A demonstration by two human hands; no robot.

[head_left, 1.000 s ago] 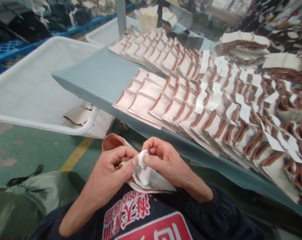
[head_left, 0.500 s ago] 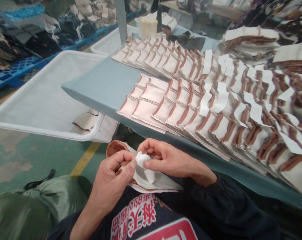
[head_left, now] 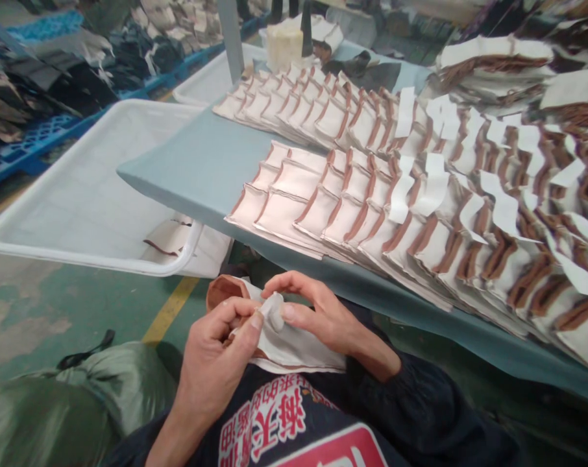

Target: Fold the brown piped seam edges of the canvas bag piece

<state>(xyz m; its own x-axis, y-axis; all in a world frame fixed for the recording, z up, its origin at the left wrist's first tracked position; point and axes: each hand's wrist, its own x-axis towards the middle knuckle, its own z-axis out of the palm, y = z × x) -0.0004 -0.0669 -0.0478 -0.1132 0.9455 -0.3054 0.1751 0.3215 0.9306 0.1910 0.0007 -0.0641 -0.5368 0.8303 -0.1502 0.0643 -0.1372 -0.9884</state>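
A small white strip (head_left: 273, 314), bent and curled, is between my two hands just above my lap. My left hand (head_left: 220, 353) is closed, its thumb and index finger pinching the strip's left side. From the right, my right hand (head_left: 323, 314) curves round the strip, thumb against it and index fingertip at its top. Below both hands a white fabric piece with a brown lining (head_left: 304, 353) lies across my lap, its rolled brown end showing at the left. Part of this piece is hidden by my fingers.
A blue-grey table (head_left: 177, 165) ahead carries rows of overlapping white-and-brown pieces (head_left: 294, 181), several with white strips on them. To the left stands a white plastic bin (head_left: 74, 175) with a piece inside. A green sack (head_left: 80, 402) rests at lower left.
The strip's loose end, which hung down beneath my right thumb, no longer shows there. My right hand has shifted slightly left and its fingers are more spread. My left hand keeps its pinch.
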